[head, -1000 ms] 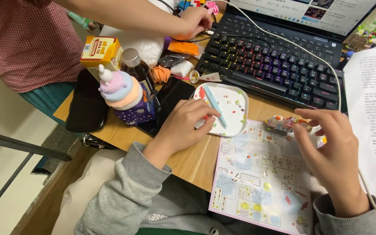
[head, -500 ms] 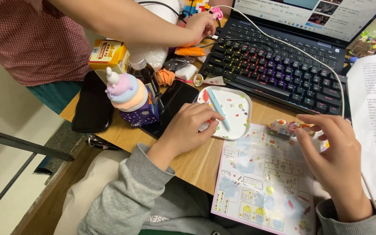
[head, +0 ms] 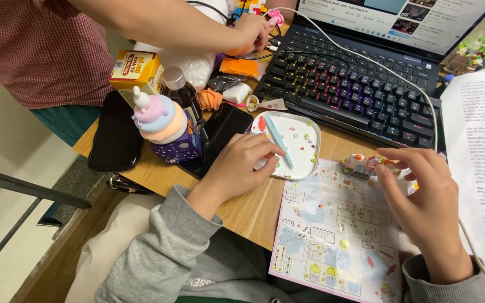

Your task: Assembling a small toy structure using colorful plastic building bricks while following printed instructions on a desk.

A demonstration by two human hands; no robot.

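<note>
On the wooden worktop, seen from the head camera, the left hand rests with curled fingers on the near edge of a white parts tray that holds tiny bricks and a light blue tool. Right of the tray, the right hand pinches a small brick model between its fingertips, over an instruction sheet. Behind them lies a backlit keyboard. Another person's hand reaches in at the top.
</note>
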